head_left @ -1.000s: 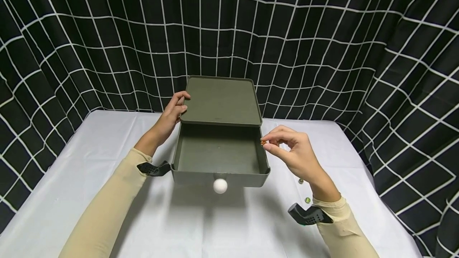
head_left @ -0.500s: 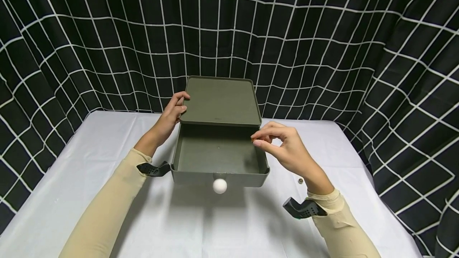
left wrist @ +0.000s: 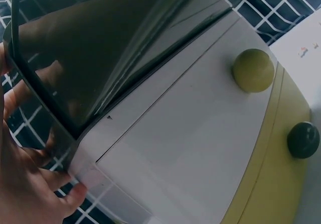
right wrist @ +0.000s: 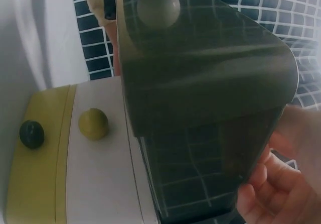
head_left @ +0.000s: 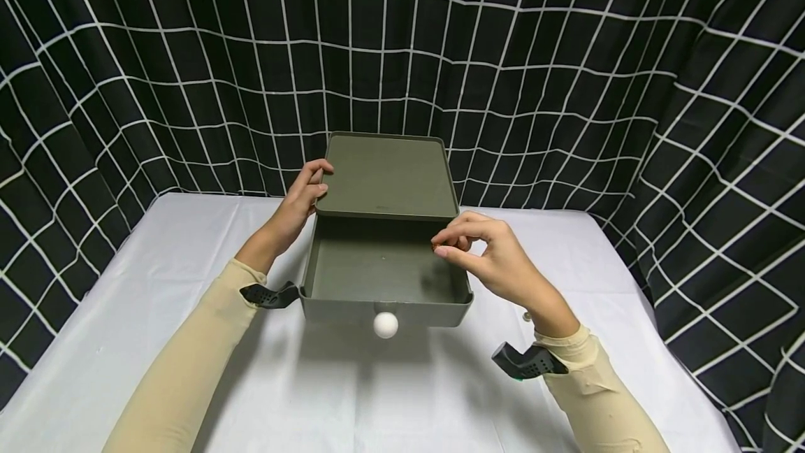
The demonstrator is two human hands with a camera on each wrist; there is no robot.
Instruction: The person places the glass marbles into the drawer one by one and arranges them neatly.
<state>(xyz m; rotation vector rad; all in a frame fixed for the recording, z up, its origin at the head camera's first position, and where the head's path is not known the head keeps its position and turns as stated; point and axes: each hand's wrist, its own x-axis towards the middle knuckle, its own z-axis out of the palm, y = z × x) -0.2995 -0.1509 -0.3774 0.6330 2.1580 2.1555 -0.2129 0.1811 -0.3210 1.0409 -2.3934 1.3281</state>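
In the head view a small drawer unit has an olive-grey top. Its upper drawer is pulled out, with a white ball knob at the front. My left hand holds the unit's left side, fingertips over the top's rim. Over the right part of the open drawer, my right hand pinches a small shiny orange piece between thumb and fingers. That piece cannot be made out in the right wrist view. Inside the drawer, the visible floor is bare apart from a tiny speck.
Below, the left wrist view shows a white drawer with a yellow-green knob and a yellow drawer with a dark green knob. A small round piece lies by my right wrist on the white cloth. Gridded black curtains surround the table.
My right hand has moved left with the orange piece, from the drawer's right edge to over its inside. The forearm now covers a small green piece on the cloth. My left hand stays put.
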